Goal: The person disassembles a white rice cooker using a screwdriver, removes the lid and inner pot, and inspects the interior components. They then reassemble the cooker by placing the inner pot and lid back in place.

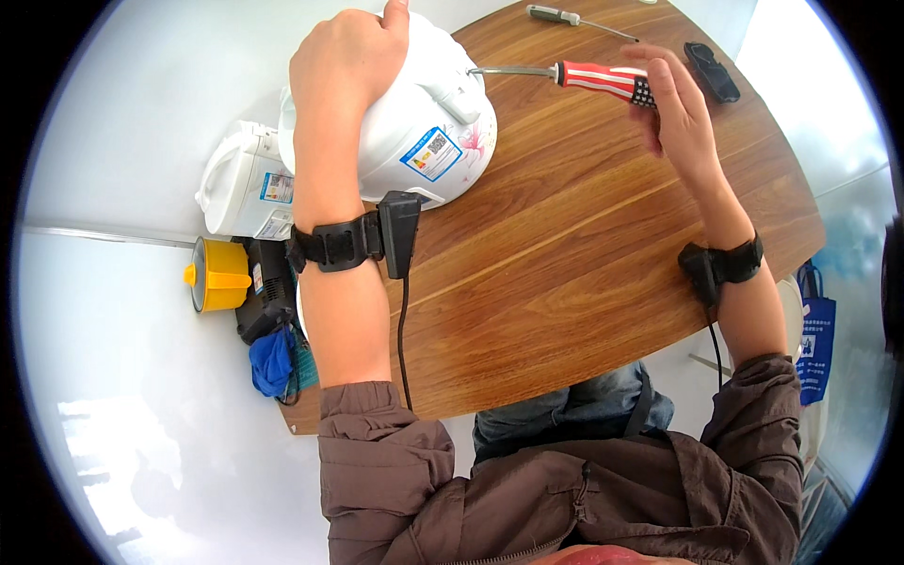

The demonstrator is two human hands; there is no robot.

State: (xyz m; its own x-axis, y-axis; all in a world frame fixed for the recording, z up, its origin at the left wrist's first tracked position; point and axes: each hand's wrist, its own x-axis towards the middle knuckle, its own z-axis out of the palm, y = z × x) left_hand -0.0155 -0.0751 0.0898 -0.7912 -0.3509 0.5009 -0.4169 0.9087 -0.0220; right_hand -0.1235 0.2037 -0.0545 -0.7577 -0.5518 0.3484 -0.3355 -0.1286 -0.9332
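Left hand (347, 58) clamps the white rice cooker (424, 122); right hand (673, 99) grips a red-handled screwdriver (603, 79), tip against the cooker's side.

Bystander items around the wood table

We see a 2nd screwdriver (576, 20) w/ grey handle lying at the far edge of the wooden table (565, 273), and a flat black case (712, 71) near the far right corner. On the floor to the left we spot another white appliance (240, 184) w/ a handle, a yellow funnel-like cup (215, 274) just beside a black device (268, 287), and a blue cloth (273, 363) below it. A blue bag (815, 344) hangs by the right rim.
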